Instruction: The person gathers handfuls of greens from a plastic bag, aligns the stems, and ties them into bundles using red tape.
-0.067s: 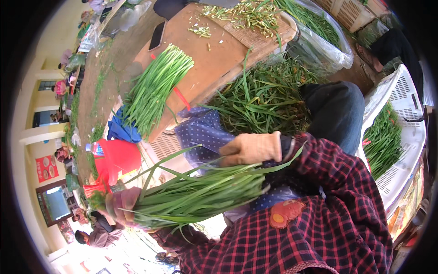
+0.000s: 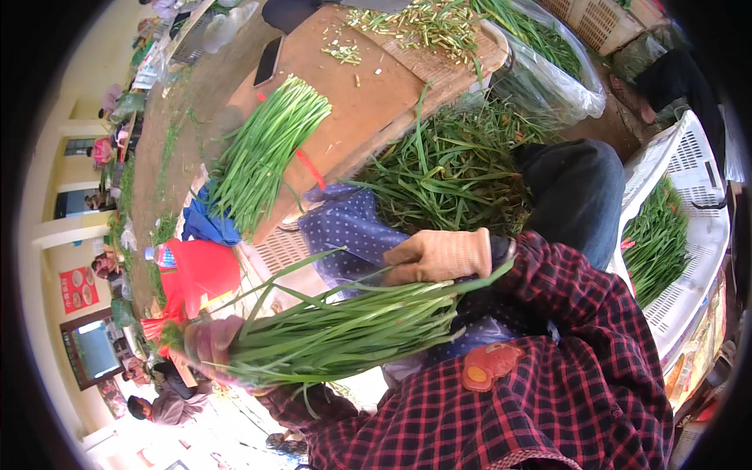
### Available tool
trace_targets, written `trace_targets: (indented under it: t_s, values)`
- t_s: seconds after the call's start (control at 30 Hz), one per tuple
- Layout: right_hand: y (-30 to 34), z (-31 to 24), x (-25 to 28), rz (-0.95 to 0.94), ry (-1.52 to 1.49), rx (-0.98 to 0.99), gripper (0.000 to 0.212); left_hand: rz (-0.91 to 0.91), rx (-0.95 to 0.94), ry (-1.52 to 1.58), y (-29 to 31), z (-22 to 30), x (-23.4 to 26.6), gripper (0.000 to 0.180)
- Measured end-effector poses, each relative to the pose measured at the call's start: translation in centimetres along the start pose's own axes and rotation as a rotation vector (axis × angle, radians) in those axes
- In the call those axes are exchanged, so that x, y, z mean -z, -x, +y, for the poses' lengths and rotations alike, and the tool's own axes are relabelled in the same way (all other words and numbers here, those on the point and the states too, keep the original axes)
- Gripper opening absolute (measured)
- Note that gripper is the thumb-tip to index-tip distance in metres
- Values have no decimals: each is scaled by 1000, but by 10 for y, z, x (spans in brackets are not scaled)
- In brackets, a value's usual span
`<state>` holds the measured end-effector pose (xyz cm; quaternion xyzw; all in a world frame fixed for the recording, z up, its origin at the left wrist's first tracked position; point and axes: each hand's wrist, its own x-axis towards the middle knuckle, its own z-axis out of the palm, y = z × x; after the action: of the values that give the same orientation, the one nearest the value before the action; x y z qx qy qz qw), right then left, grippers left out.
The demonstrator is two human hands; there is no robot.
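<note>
Our left hand [image 2: 213, 343] wraps one end of long green bundle [image 2: 337, 333]; bundle runs rightward from that grip. Our right hand [image 2: 442, 256], gloved, near bundle's other end; whether it holds anything, we cannot tell. Beyond left grip: second green bunch [image 2: 270, 149] on brown table [image 2: 376, 90].

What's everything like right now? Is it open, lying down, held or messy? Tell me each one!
Left hand: gloved, gripping held greens
Held greens: bunched, no tie visible
Right hand: gloved, fingers bent
Table greens: lying bunched
Red strip: no knot visible
Phone: lying flat, dark
Stem pieces: short, scattered
Leaf pile: loose, tangled
White crate: open-topped
</note>
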<state>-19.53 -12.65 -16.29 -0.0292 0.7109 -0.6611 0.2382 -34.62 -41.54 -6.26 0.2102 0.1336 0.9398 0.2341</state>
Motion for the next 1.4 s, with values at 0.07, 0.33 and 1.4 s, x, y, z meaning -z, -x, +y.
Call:
trace_targets:
  t_s: [0.07,0.33,1.4]
  values:
    - [11,31,8,145,57,117,46,-9,22,27,-4,-18,21,24]
    - [41,67,42,771,712,-441,27,265,57,-20,25,50,127,38]
    - [5,-1,13,339,-364,-116,37,782,59,-620,45,45,187,25]
